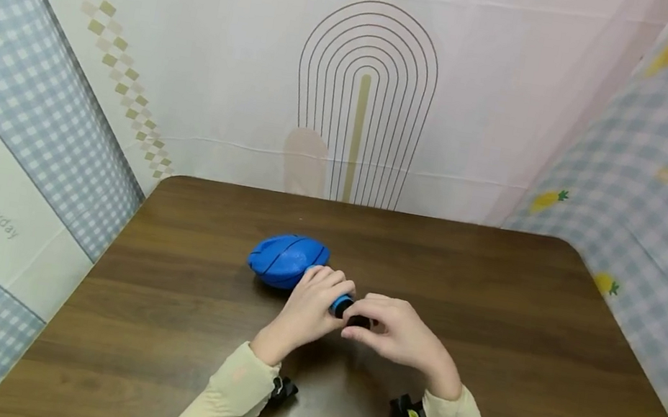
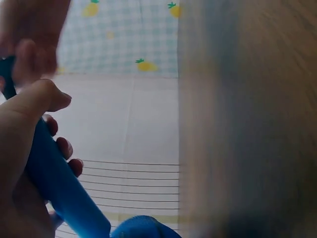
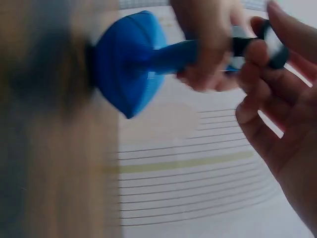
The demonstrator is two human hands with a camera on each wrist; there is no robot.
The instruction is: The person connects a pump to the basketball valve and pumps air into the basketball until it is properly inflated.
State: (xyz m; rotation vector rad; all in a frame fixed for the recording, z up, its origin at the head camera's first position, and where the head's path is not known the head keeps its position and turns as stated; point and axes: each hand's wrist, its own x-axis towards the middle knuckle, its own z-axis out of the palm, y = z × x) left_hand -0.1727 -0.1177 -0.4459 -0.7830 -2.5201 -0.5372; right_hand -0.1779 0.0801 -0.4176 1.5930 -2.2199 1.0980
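A blue ball [image 1: 283,259] with black seam lines rests on the table; it looks slack and partly caved in. Joined to it is a slim blue hand pump [image 3: 176,57] with a black ring-like handle [image 3: 278,57]. My left hand [image 1: 312,303] wraps around the pump's blue barrel [image 2: 59,171], thumb along it. At the other end, my right hand [image 1: 402,332] holds the black handle with curled fingers and thumb. The joint between pump and ball is partly hidden by the left hand in the head view. Both wrist views are somewhat blurred.
The brown wooden table [image 1: 166,357] has rounded far corners. A pale printed cloth [image 1: 232,61] hangs behind it, with checked cloths [image 1: 655,208] at the sides. Dark wrist straps [image 1: 282,390] sit at both cuffs.
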